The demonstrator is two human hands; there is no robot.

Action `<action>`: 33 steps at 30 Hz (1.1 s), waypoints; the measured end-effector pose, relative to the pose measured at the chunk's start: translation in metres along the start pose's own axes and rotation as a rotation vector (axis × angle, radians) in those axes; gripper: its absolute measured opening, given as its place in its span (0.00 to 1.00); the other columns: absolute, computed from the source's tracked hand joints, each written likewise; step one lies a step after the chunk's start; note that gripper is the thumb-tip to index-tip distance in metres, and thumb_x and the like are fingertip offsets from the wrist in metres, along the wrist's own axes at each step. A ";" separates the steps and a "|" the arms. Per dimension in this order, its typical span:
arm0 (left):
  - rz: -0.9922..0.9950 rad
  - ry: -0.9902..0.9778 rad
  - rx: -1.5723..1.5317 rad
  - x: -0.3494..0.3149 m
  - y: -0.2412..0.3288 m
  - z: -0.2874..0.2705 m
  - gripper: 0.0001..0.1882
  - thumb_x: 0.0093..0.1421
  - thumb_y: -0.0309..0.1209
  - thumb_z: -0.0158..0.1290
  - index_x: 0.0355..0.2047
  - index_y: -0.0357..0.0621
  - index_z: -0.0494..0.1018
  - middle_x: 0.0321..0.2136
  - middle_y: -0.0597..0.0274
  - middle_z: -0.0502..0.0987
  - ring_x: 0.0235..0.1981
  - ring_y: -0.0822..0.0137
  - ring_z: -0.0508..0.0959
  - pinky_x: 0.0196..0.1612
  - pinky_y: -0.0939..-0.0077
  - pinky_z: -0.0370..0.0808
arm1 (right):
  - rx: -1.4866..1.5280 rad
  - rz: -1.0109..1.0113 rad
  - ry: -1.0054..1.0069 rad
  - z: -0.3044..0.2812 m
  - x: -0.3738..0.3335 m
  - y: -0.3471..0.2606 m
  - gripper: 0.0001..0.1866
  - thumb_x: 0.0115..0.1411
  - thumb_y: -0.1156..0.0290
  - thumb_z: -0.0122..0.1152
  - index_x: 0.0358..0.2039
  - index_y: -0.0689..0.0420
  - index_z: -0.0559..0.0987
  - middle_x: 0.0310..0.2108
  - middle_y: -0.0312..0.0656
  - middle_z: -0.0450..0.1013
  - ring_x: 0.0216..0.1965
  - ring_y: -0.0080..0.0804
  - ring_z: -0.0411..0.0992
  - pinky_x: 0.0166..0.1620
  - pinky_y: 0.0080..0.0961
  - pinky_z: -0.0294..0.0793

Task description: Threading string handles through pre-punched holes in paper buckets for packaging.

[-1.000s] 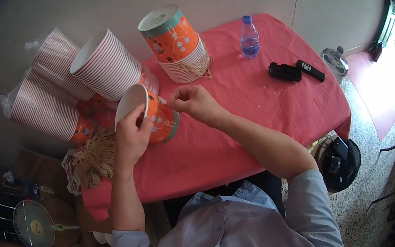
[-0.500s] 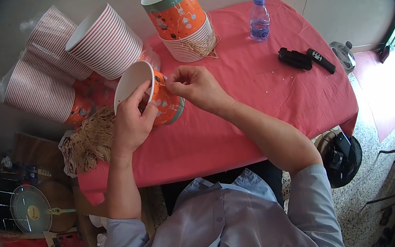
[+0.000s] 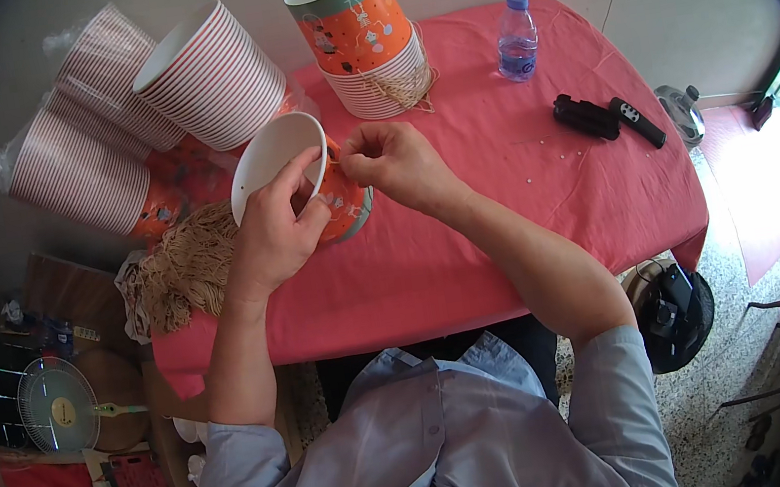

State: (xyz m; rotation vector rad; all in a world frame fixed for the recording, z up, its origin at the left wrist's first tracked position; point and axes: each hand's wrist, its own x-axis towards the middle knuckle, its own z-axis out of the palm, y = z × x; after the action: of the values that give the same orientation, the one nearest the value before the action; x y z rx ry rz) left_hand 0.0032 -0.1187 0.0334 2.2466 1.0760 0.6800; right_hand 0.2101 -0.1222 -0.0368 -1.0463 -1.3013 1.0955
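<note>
Orange bucket (image 3: pixel 336 201), one; hands (image 3: pixel 278 227), two.

Blue-capped bottle (image 3: pixel 517 46) upright near a black handheld device (image 3: pixel 638 123)

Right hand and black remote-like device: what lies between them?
Head view: a larger black object lies beside the remote-like device; the rest, back to the right hand, is pink cloth.
</note>
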 end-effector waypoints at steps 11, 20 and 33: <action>-0.001 -0.111 -0.004 0.007 0.000 -0.007 0.21 0.70 0.28 0.54 0.60 0.29 0.74 0.32 0.51 0.82 0.33 0.63 0.82 0.44 0.65 0.79 | -0.045 0.002 0.003 -0.001 0.001 0.006 0.09 0.65 0.73 0.65 0.43 0.64 0.83 0.36 0.35 0.81 0.39 0.19 0.77 0.46 0.24 0.78; 0.023 -0.164 -0.030 0.033 -0.016 -0.007 0.14 0.72 0.27 0.54 0.52 0.34 0.79 0.39 0.50 0.86 0.39 0.65 0.85 0.46 0.71 0.79 | -0.108 0.022 0.013 0.000 0.003 0.010 0.08 0.64 0.72 0.66 0.40 0.64 0.84 0.34 0.33 0.80 0.37 0.16 0.74 0.43 0.23 0.76; 0.082 -0.155 0.072 0.045 -0.024 -0.009 0.07 0.70 0.27 0.55 0.42 0.33 0.78 0.30 0.58 0.83 0.32 0.75 0.80 0.39 0.75 0.77 | 0.097 -0.008 0.009 0.002 0.011 0.029 0.11 0.66 0.70 0.65 0.41 0.65 0.83 0.35 0.38 0.82 0.36 0.20 0.78 0.42 0.25 0.79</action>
State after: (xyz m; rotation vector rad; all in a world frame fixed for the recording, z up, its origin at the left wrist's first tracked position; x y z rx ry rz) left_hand 0.0097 -0.0680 0.0329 2.3723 0.9519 0.4977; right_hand 0.2077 -0.1063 -0.0629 -0.9718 -1.2321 1.1356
